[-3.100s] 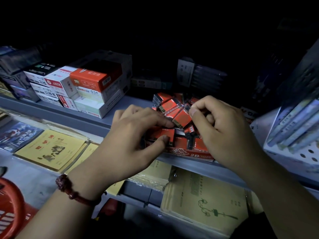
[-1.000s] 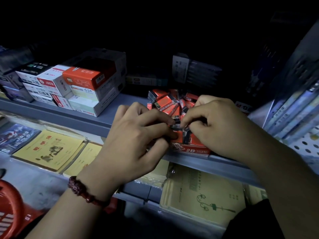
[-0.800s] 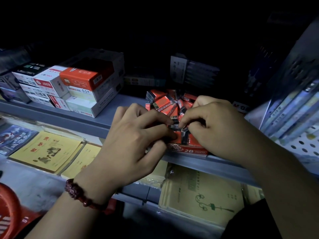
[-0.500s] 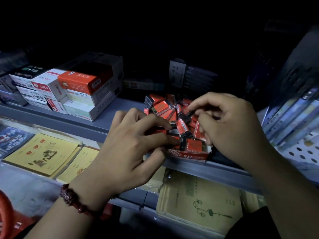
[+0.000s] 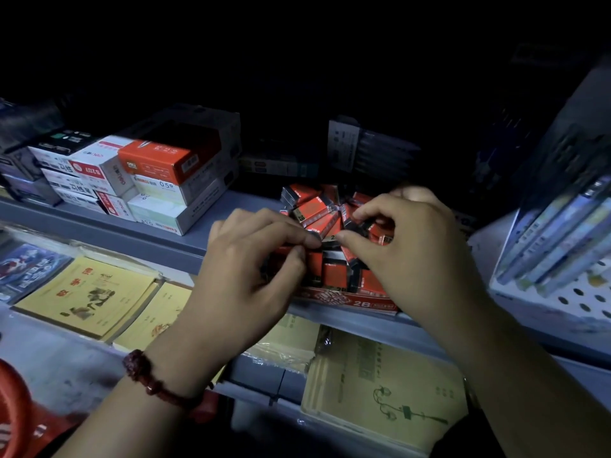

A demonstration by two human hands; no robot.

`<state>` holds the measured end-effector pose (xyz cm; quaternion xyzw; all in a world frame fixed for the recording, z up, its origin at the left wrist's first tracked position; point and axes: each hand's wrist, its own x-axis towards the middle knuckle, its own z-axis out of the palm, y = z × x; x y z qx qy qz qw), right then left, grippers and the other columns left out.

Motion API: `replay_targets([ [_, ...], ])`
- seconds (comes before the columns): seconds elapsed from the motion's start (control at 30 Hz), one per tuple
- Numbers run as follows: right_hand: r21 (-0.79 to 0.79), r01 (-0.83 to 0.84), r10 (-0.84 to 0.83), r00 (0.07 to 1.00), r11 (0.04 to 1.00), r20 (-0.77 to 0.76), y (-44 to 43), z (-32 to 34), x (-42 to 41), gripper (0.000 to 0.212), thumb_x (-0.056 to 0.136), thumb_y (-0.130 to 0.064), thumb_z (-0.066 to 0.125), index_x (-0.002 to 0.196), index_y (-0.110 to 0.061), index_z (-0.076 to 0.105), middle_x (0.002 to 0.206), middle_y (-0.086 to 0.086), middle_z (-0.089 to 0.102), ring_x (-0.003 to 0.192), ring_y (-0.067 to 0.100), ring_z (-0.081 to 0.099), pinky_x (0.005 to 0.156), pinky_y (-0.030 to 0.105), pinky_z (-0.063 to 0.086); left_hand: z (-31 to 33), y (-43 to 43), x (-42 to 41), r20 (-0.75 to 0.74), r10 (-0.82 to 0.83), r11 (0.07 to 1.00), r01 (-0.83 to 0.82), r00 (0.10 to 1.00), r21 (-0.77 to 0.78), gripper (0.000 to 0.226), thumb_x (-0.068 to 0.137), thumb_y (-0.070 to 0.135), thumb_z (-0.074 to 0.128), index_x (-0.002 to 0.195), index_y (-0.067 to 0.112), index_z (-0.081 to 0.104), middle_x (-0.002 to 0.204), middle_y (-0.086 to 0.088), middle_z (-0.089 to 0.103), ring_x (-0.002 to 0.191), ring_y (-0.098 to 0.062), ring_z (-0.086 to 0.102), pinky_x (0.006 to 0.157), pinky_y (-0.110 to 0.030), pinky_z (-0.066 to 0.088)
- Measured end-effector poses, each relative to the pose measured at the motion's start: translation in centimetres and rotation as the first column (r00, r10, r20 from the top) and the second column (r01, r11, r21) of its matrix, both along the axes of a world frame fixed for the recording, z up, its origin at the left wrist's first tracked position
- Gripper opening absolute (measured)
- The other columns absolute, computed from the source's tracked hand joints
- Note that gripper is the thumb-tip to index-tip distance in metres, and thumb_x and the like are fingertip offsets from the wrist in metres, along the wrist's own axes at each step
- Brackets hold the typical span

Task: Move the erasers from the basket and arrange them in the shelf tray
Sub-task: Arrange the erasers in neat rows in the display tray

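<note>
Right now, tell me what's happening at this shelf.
A person is sorting red erasers in the shelf tray. The left hand, with a bead bracelet, pinches erasers at the tray's left side; the right hand pinches a dark-ended eraser over the middle. A few erasers stand in a row at the front, the rest lie jumbled behind. The red basket shows at the lower left corner.

Left hand (image 5: pixel 244 279): fingers curled, thumb and first finger pinch erasers (image 5: pixel 334 272). Right hand (image 5: pixel 406 256): thumb and first finger pinch dark eraser (image 5: pixel 358 226). Both arms reach forward.
</note>
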<state>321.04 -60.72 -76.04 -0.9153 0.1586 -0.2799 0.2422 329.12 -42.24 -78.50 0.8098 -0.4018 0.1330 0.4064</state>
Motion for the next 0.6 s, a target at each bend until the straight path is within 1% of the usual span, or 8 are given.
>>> replay_targets([
  [0.07, 0.020, 0.011, -0.012, 0.999, 1.000, 0.053, 0.0, 0.1, 0.1, 0.014, 0.084, -0.035, 0.080, 0.092, -0.024, 0.078, 0.099, -0.007, 0.060, 0.076, 0.003, 0.057, 0.067, 0.023, 0.051, 0.0, 0.2, 0.1, -0.045, -0.017, 1.000, 0.016, 0.999, -0.026, 0.023, 0.093, 0.034, 0.054, 0.101, 0.033, 0.076, 0.103, 0.021, 0.068, 0.102, -0.010, 0.057, 0.087, -0.050, 0.045],
  [0.13, 0.049, 0.017, -0.022, 0.993, 0.999, 0.118, 0.0, 0.3, -0.1, 0.009, 0.087, -0.032, 0.076, 0.089, -0.024, 0.078, 0.091, -0.012, 0.058, 0.069, -0.001, 0.055, 0.062, 0.009, 0.042, -0.1, 0.3, 0.3, -0.073, -0.029, 0.999, 0.026, 0.997, -0.046, 0.023, 0.093, 0.035, 0.055, 0.103, 0.033, 0.075, 0.103, 0.021, 0.068, 0.103, -0.010, 0.058, 0.087, -0.050, 0.046],
  [0.2, 0.102, -0.012, -0.006, 0.984, 0.995, 0.178, 0.2, 0.8, -0.3, 0.006, 0.090, -0.029, 0.073, 0.087, -0.025, 0.077, 0.083, -0.016, 0.054, 0.068, -0.002, 0.055, 0.060, 0.006, 0.039, -0.1, 0.3, 0.2, -0.089, -0.025, 0.998, 0.019, 0.996, -0.060, 0.021, 0.093, 0.035, 0.058, 0.106, 0.033, 0.074, 0.102, 0.022, 0.068, 0.103, -0.010, 0.059, 0.087, -0.050, 0.048],
  [0.3, 0.259, -0.161, 0.108, 0.972, 0.952, 0.208, 0.9, 1.1, -0.3, 0.008, 0.095, -0.023, 0.068, 0.092, -0.023, 0.075, 0.084, -0.008, 0.062, 0.067, 0.006, 0.062, 0.059, 0.018, 0.050, -0.3, 0.0, -0.1, -0.190, -0.031, 0.990, 0.004, 0.981, -0.138, 0.019, 0.091, 0.038, 0.066, 0.109, 0.034, 0.072, 0.103, 0.028, 0.065, 0.099, -0.009, 0.062, 0.085, -0.049, 0.054],
  [0.37, 0.354, -0.228, 0.168, 0.967, 0.907, 0.192, 1.4, 1.0, -0.1, 0.009, 0.098, -0.024, 0.065, 0.096, -0.023, 0.074, 0.091, -0.005, 0.067, 0.071, 0.009, 0.067, 0.065, 0.031, 0.057, -0.3, -0.2, -0.2, -0.305, -0.063, 0.976, -0.005, 0.950, -0.216, 0.022, 0.089, 0.045, 0.069, 0.108, 0.034, 0.071, 0.101, 0.024, 0.066, 0.097, -0.013, 0.066, 0.079, -0.049, 0.060],
  [0.4, 0.364, -0.240, 0.182, 0.965, 0.900, 0.187, 1.5, 0.9, 0.0, 0.010, 0.099, -0.024, 0.064, 0.098, -0.024, 0.073, 0.094, -0.006, 0.067, 0.073, 0.009, 0.069, 0.067, 0.032, 0.058, -0.3, -0.3, -0.2, -0.344, -0.076, 0.969, -0.012, 0.936, -0.245, 0.020, 0.089, 0.044, 0.071, 0.106, 0.034, 0.071, 0.098, 0.021, 0.067, 0.094, -0.014, 0.068, 0.077, -0.048, 0.061],
  [0.47, 0.369, -0.252, 0.204, 0.965, 0.895, 0.165, 1.5, 0.8, 0.1, 0.012, 0.100, -0.025, 0.061, 0.100, -0.023, 0.073, 0.095, -0.007, 0.067, 0.076, 0.007, 0.068, 0.068, 0.026, 0.056, -0.5, -0.3, 0.0, -0.371, -0.081, 0.961, -0.027, 0.925, -0.277, 0.013, 0.091, 0.032, 0.077, 0.102, 0.031, 0.070, 0.091, 0.018, 0.067, 0.088, -0.009, 0.067, 0.075, -0.040, 0.062],
  [0.6, 0.407, -0.291, 0.286, 0.955, 0.866, 0.076, 1.3, 0.9, 0.0, 0.015, 0.101, -0.023, 0.059, 0.100, -0.019, 0.073, 0.088, -0.006, 0.066, 0.072, 0.004, 0.064, 0.063, 0.016, 0.050, -0.3, -0.1, 0.1, -0.369, -0.099, 0.961, -0.008, 0.924, -0.277, 0.026, 0.088, 0.014, 0.080, 0.105, 0.024, 0.064, 0.089, 0.021, 0.065, 0.084, -0.001, 0.062, 0.076, -0.020, 0.053],
])
